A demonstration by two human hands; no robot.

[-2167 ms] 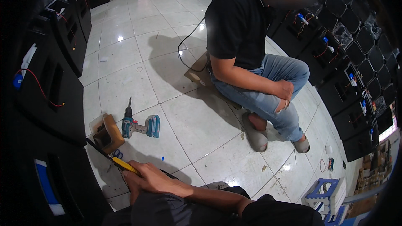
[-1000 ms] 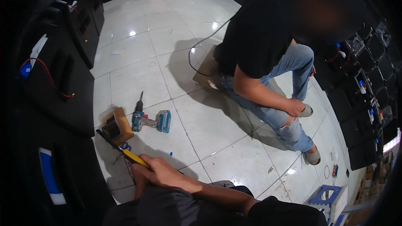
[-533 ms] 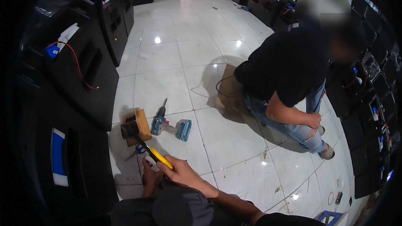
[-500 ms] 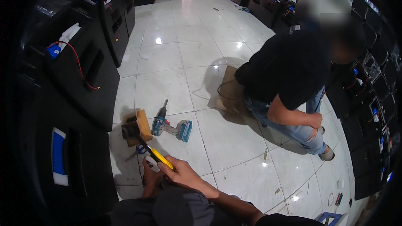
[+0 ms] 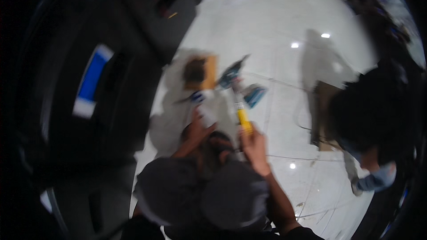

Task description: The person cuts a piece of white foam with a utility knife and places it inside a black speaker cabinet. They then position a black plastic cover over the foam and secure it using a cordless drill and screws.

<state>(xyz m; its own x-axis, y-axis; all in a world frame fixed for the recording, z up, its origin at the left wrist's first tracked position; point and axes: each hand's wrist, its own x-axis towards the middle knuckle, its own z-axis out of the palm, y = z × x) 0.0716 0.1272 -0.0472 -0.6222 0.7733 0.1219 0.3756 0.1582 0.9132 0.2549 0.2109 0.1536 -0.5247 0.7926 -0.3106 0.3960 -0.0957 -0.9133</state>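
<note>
Right of the right hand (image 5: 254,146), open floor (image 5: 284,115) runs to the cardboard (image 5: 327,109) and the seated person (image 5: 373,115); ahead, past the yellow tool (image 5: 243,119) it grips, the drill (image 5: 230,77) blocks the way. Ahead of the left hand (image 5: 195,132) lie the scissors (image 5: 197,96) and box (image 5: 211,73); a floor strip separates it from the cabinet (image 5: 133,102); feet (image 5: 220,141) and knees (image 5: 233,193) fill the room between the forearms.

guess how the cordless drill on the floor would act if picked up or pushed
The drill would probably feel heavy for its size, weighted toward the chunky battery block. Its angled shape, lying flat, should resist rolling. The floor looks glossy, so a push might slide or swivel it.
</note>
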